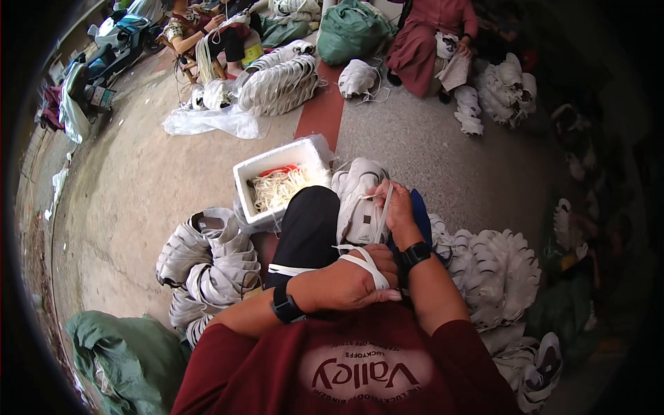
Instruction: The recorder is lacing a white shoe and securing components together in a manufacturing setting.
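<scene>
- White shoe [353, 209]: in front of the person, just right of the dark trouser leg [304, 225] at the raised knee and close to the foam box; what it rests on is hidden.
- Right hand [393, 205]: at the shoe's right side, thumb and fingers pinched on a flat white lace [384, 214], a length of which hangs down over the shoe toward the other hand.
- Left hand [366, 273]: nearer the person's body, below the shoe, fingers curled in, with a white lace band [373, 268] looped across its back (whether it is the same lace cannot be told).
- Wrists: a dark watch [286, 304] on the left one and a dark band [415, 254] on the right one.
- White strip [290, 270]: lying across the trouser leg, to the left of the left hand.
- Foam box [243, 190]: white, beyond and left of the knee, holding a loose pile of pale laces [277, 190] with some red strands [278, 171] at the back.
- Shoe stacks: nested pale shoes [207, 259] on the person's left, a larger heap [494, 277] on the right.
- Green sack [124, 356]: at the lower left, beside the person.
- Farther off: a seated person in dark red [425, 48] with a white shoe and a pale piece at the hands, another seated person [190, 31] at the upper left, and a green bag [353, 31] between them.
</scene>
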{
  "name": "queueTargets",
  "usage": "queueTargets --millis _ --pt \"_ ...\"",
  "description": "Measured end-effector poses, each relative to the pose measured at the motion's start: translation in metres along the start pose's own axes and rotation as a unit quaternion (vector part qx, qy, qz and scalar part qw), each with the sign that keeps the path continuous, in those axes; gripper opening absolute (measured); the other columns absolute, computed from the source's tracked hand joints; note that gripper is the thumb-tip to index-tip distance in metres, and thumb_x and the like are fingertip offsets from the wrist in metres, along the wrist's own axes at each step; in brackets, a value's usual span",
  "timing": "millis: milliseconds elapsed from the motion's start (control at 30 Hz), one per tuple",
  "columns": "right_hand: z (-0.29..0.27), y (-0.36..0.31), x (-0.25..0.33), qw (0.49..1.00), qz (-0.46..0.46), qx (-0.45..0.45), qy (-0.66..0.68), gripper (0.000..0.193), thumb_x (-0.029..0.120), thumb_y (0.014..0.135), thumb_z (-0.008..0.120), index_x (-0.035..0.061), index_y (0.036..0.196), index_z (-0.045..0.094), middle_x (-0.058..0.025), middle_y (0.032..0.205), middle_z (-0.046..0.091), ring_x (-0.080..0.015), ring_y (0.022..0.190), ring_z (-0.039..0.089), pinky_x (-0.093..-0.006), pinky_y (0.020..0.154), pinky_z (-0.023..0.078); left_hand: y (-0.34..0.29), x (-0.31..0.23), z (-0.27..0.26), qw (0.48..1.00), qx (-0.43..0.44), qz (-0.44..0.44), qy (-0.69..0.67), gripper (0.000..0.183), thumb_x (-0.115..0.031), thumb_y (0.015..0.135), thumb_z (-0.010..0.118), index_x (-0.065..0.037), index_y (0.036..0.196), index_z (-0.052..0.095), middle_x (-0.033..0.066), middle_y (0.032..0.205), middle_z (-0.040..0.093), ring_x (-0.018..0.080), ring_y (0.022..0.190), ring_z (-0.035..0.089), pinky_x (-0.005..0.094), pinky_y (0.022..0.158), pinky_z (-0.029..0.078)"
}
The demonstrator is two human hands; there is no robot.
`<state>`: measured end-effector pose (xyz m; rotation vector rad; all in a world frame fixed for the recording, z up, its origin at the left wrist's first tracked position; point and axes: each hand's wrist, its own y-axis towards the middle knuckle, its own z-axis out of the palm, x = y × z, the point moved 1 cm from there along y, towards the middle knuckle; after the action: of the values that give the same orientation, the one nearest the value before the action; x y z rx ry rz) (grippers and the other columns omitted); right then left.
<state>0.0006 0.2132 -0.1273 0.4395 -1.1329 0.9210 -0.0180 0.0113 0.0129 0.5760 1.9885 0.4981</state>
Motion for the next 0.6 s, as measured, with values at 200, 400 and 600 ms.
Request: queueTargets --millis 200,400,600 --pt "-0.048 -0.044 0.023 0.984 -0.140 0.022 0.104 0.029 0.030 0.089 0.057 0.0081 0.071 0.051 -0.0023 0.064 0.049 -0.0142 0.061 0.048 -0.0271 0.061 0.039 -0.073 0.010 -0.060 0.921 -0.282 -0.169 -0.210 0.036 -0.033 0.090 0.051 -0.004 0.071 0.052 0.0110 0.093 0.056 0.0252 0.098 0.052 0.0376 0.087 0.039" --pt "-0.154 -0.110 0.025 0.956 -0.103 -0.179 0.208 0.037 0.032 0.092 0.052 0.0117 0.064 0.040 0.0002 0.059 0.035 -0.0132 0.052 0.037 -0.0258 0.049 0.030 -0.210 0.055 -0.098 0.646 -0.586 -0.084 -0.482 0.042 -0.037 0.099 0.031 -0.011 0.067 0.039 0.0029 0.064 0.041 0.0123 0.055 0.038 0.0212 0.045 0.035" --pt "-0.212 -0.156 0.037 0.915 0.261 -0.203 -0.232 0.027 0.025 0.088 0.056 0.0041 0.071 0.051 -0.0046 0.061 0.050 -0.0167 0.060 0.054 -0.0271 0.047 0.040 -0.356 0.110 -0.047 0.448 -0.650 -0.479 -0.385 0.036 -0.035 0.096 0.039 -0.011 0.072 0.048 0.0042 0.067 0.051 0.0195 0.058 0.050 0.0234 0.045 0.037"
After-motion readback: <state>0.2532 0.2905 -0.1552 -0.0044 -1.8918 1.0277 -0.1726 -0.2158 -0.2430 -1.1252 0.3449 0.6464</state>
